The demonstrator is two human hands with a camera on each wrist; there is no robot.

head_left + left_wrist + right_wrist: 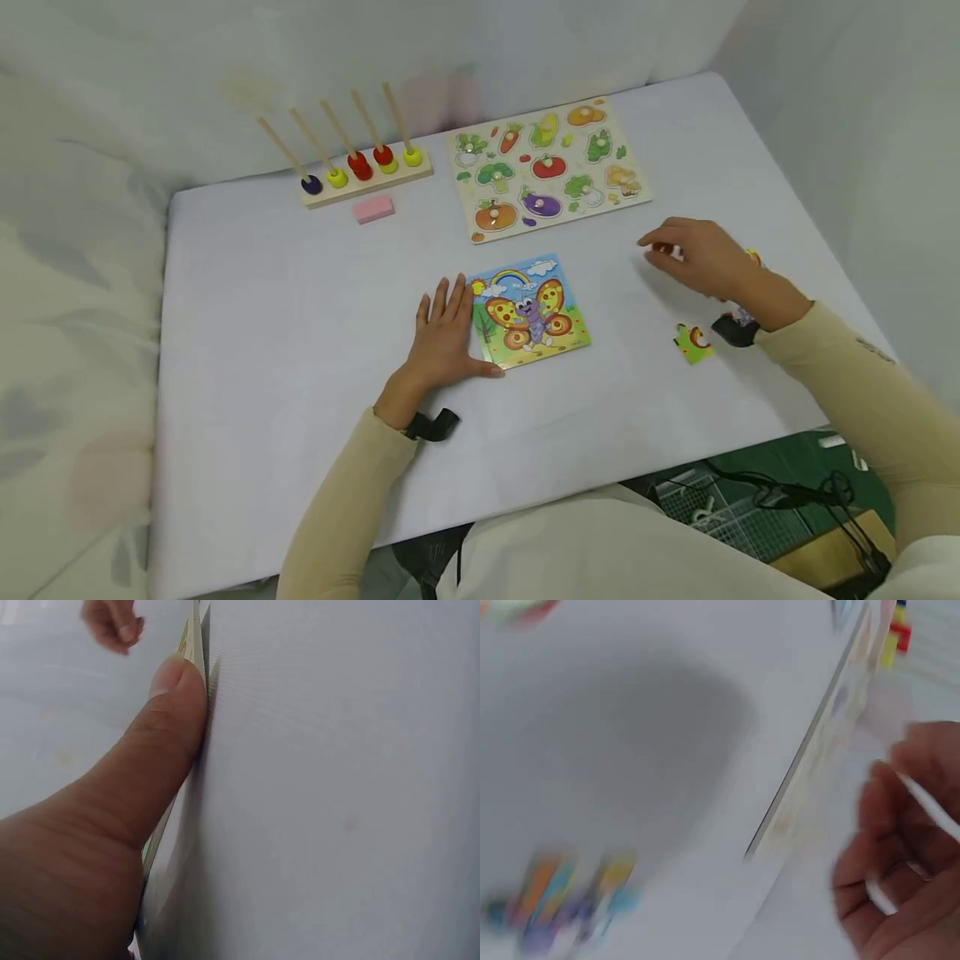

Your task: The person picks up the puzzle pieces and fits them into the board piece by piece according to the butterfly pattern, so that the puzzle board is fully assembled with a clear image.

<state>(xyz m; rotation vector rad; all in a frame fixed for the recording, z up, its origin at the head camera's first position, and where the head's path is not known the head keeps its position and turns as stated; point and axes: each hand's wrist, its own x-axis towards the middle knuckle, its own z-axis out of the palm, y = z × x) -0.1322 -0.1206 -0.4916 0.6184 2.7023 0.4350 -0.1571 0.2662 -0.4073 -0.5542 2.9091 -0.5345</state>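
A square butterfly picture board [534,312], which looks like a child's jigsaw puzzle, lies flat on the white table. My left hand [444,337] rests along its left side, fingers straight and thumb at the near left corner. In the left wrist view the thumb [161,727] lies against the board's thin edge. To the right, my right hand [697,254] hovers above the table with loosely bent fingers; nothing shows between them. A green jigsaw piece [693,344] lies below that hand. More colourful pieces [562,907] appear blurred in the right wrist view, partly hidden by the wrist in the head view.
Behind the board lies a wooden vegetable peg puzzle [551,171]. At the back left stands a peg stand with coloured beads [367,177], with a pink block [372,208] before it. Cables [810,492] and wire baskets [750,517] are below the table's near right edge.
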